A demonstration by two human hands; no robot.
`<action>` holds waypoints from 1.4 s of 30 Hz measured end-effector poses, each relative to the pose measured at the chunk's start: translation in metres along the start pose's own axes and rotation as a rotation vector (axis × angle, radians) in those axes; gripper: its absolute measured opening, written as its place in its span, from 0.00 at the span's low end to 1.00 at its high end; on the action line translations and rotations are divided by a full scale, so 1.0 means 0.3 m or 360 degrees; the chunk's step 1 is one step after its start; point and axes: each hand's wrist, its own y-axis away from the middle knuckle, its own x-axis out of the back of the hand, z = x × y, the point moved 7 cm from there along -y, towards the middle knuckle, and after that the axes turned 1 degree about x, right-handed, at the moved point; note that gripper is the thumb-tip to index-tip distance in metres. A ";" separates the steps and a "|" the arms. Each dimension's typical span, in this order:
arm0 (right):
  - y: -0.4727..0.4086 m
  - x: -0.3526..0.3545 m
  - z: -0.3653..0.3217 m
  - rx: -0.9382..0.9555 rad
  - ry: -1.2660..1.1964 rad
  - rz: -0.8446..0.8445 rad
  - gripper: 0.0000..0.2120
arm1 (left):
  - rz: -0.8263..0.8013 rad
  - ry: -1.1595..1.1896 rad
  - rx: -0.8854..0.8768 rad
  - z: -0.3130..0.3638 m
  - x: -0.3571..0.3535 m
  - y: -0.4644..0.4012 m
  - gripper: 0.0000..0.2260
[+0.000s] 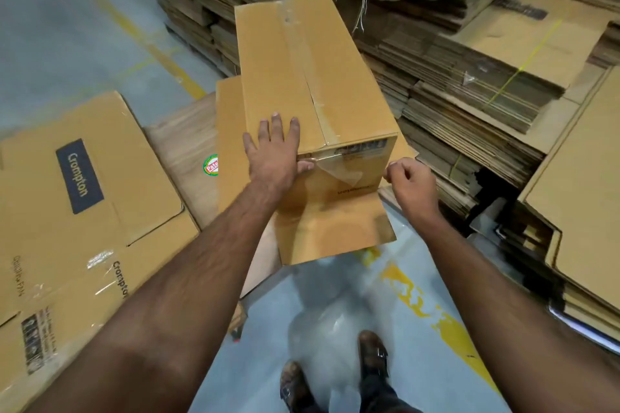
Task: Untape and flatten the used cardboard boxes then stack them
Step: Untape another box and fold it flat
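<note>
Amid stacked flattened cardboard, a taped box (312, 77) rests on flat sheets; left hand (273, 151) pressed flat, right hand (411, 183) pinching clear tape (339, 171). Peeling low and steadily should avoid tearing.

Under the left hand (273, 152) the box (312, 77) is matt brown cardboard, its seam covered by glossy clear plastic tape (339, 169) that wrinkles just left of the right hand (411, 183). Beyond the right hand, the stacked sheets (469, 84) show rough corrugated edges. Below both hands the floor (335, 312) looks smooth, faintly shiny grey.
</note>
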 end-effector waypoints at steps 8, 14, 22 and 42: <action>-0.138 -0.037 -0.272 -0.0038 0.0718 -0.0058 0.25 | -0.0207 0.1005 0.0409 -0.152 -0.011 0.051 0.28; -0.240 -0.012 -0.172 -0.0264 0.1055 -0.0165 0.30 | -0.0212 0.0694 0.0471 0.058 0.082 0.163 0.22; -0.279 0.002 -0.299 0.0235 0.1459 -0.0375 0.18 | 0.0020 0.0322 -0.0147 0.320 0.209 0.125 0.10; -0.311 -0.210 -0.372 0.0536 0.2307 -0.0664 0.43 | -0.0078 0.0273 0.0391 -0.242 0.130 -0.303 0.22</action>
